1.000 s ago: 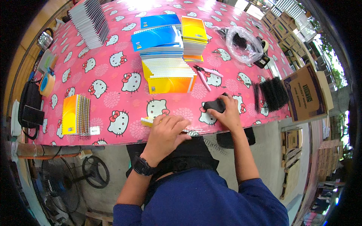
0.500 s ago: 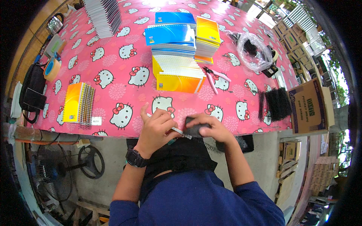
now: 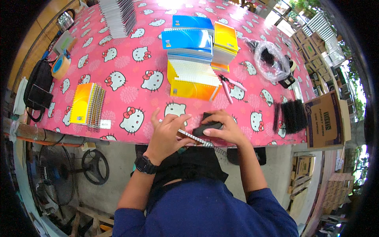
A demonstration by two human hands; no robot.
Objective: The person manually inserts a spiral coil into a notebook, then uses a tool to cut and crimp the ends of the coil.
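Note:
My left hand (image 3: 169, 132), a black watch on its wrist, grips a small notepad (image 3: 192, 136) at the table's near edge. The notepad shows as a narrow white edge with dark coil turns along it; its cover is mostly hidden under my fingers. My right hand (image 3: 228, 128) is closed around a black, foam-like block (image 3: 208, 127) beside the right end of that edge. From there a loose black spiral coil (image 3: 221, 152) trails off to the right below the table edge.
Stacks of blue notepads (image 3: 187, 40) and yellow notepads (image 3: 195, 89) stand ahead, with pink-handled cutters (image 3: 227, 93) alongside. Coil-bound notepads (image 3: 83, 103) lie left. Black coils (image 3: 291, 116) and a cardboard box (image 3: 325, 120) are at right; tape rolls (image 3: 60, 68) sit far left.
More coil turns show along the notepad's edge, and the loose tail looks shorter. My right hand and the block have shifted slightly away from me. The whole view has swung a little.

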